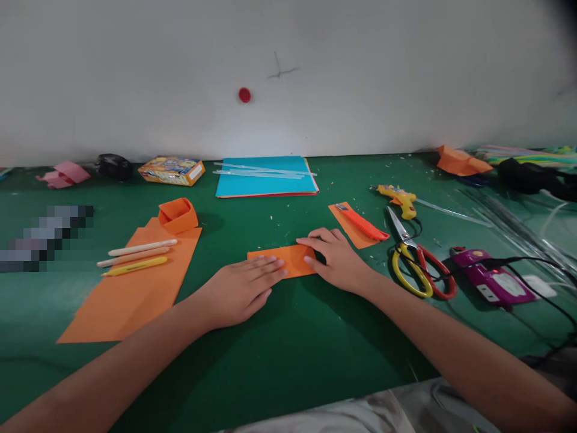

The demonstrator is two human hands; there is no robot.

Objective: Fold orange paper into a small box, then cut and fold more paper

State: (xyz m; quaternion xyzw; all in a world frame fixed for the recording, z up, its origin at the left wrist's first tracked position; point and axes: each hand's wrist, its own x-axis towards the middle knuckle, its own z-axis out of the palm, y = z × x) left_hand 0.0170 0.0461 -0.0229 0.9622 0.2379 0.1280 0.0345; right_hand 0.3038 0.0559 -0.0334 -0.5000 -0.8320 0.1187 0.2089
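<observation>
A small rectangle of orange paper lies on the green table in front of me. My left hand rests flat over its left part, fingers stretched out and pointing right. At the paper's right end is my right hand, its thumb on the paper and its forefinger bent at the far edge, gripping that end. The right fingertips are partly hidden. Right of this hand, an orange-red utility knife lies on another orange paper piece, near scissors with yellow and red handles.
On the left, pencil-like sticks and a folded orange loop lie on a large orange sheet. Blue sheets with clear sticks lie at the back. A yellow glue gun and a corded purple power strip occupy the right.
</observation>
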